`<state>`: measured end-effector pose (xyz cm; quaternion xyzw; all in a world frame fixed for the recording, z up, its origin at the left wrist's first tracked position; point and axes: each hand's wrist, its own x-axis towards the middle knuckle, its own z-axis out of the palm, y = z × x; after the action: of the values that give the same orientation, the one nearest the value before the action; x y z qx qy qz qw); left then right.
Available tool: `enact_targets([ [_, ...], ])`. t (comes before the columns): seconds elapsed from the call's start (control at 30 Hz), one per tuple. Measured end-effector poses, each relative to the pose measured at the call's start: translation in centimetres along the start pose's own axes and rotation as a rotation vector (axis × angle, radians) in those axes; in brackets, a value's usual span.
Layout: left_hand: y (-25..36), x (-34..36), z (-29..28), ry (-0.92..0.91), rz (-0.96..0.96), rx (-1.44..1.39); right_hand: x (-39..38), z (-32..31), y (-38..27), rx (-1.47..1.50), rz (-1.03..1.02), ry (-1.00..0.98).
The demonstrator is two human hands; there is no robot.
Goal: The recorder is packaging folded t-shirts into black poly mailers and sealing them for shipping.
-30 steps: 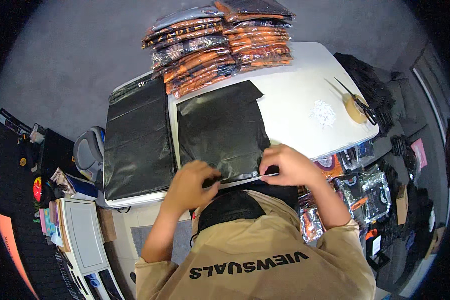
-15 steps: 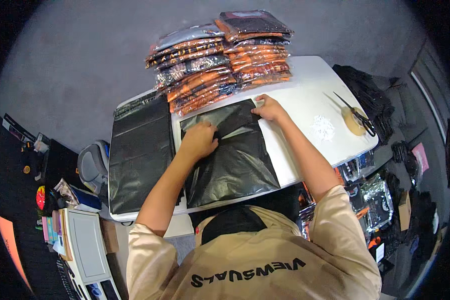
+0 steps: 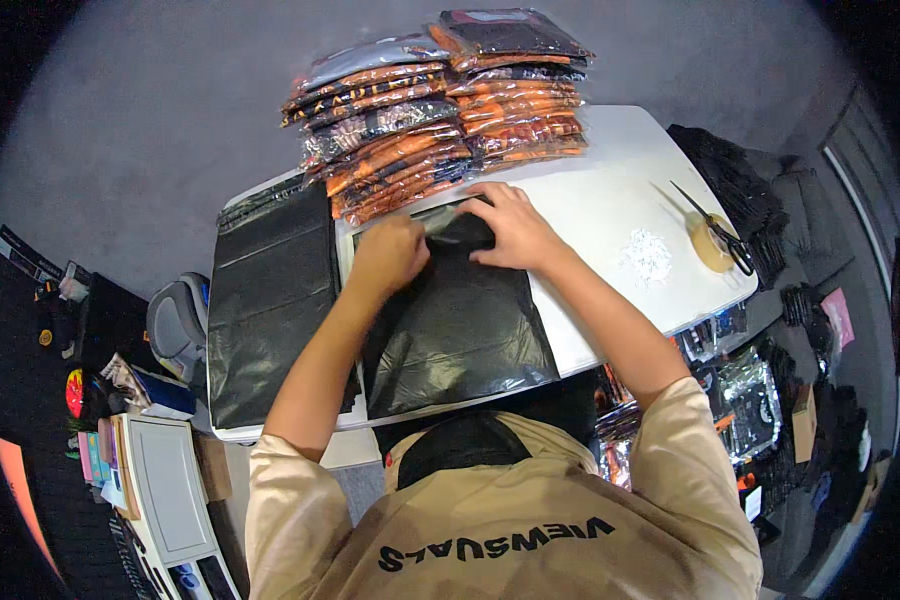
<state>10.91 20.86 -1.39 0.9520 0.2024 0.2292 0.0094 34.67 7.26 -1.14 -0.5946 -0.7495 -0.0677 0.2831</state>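
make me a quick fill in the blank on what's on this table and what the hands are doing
1. Both the left hand and the right hand press on the far end of a flat ______ plastic bag.
2. Beyond the hands stand two piles of packets wrapped in clear film, their contents mostly black and ______.
3. On the tape roll at the right end of the white table lies a pair of ______.

Missing words: black; orange; scissors

bare tabletop [image 3: 595, 215] right of hands, packet stacks [image 3: 440, 100] blocking beyond, scissors [image 3: 715, 215] far right
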Motion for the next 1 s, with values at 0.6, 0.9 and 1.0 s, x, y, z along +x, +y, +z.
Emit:
enact_targets([
  [0.6, -1.5, 2.1, -3.5, 0.511, -0.019, 0.147, 5.9, 1.2, 2.3, -0.225, 0.543, 0.524],
  [0.9, 6.1, -4.9, 1.4, -0.161, 0.024, -0.127, -0.8, 2.0, -5.6, 0.181, 0.002, -0.019],
  [1.0, 6.4, -4.5, 2.5, -0.467, -0.099, -0.031, -2.8, 5.2, -5.1, 0.184, 0.066, -0.191],
])
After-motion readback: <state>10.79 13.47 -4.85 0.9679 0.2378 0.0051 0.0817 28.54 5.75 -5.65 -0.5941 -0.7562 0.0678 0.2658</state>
